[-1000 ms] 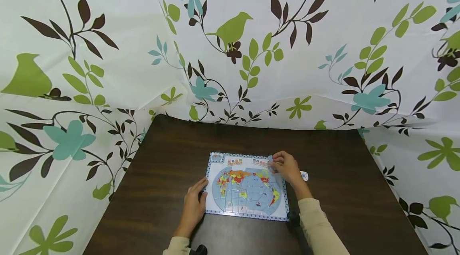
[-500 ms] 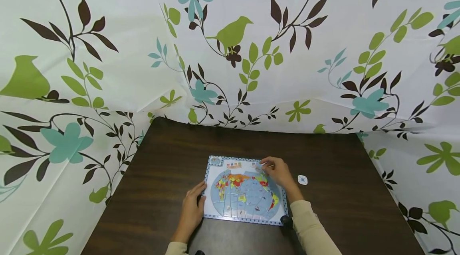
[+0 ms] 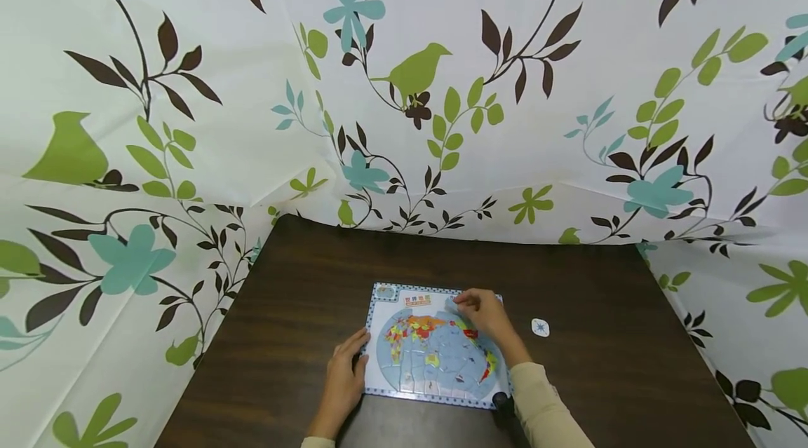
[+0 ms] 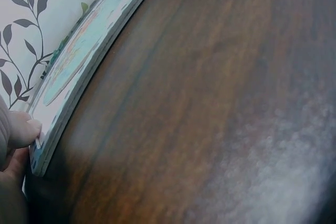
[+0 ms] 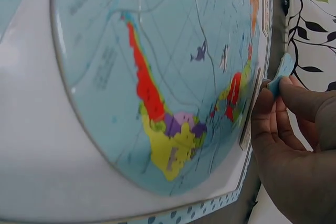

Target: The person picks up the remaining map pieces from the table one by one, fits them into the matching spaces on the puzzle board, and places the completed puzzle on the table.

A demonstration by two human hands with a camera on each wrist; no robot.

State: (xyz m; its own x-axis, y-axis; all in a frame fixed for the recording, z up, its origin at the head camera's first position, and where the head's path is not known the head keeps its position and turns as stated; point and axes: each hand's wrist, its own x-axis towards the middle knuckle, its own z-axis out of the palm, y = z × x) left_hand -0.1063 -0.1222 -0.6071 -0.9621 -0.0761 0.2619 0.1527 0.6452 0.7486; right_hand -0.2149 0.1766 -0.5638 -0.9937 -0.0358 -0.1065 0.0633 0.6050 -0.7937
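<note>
A world map jigsaw puzzle (image 3: 435,399) lies on the table, a blue oval map inside a white board with a dotted blue border. Between thumb and fingers, my right hand (image 3: 482,313) pinches a light blue puzzle piece (image 5: 284,71) above the map's upper edge. That piece is partly covered by the fingertips. At the board's left edge rests my left hand (image 3: 344,376), its fingers extended. In the left wrist view, the thumb (image 4: 25,129) touches the board's corner area, and the other fingers are mostly out of frame.
A small white card (image 3: 540,327) with a blue star-like mark lies right of the board. The dark wooden table (image 3: 278,343) reaches back to a hanging cloth (image 3: 252,132) printed with leaves, flowers and birds. A black object (image 3: 501,400) sits by the right wrist.
My right hand has moved left along the board's upper part, carrying the puzzle piece, and the white card is now fully uncovered. My left hand stays at the left edge. The head view shifts slightly.
</note>
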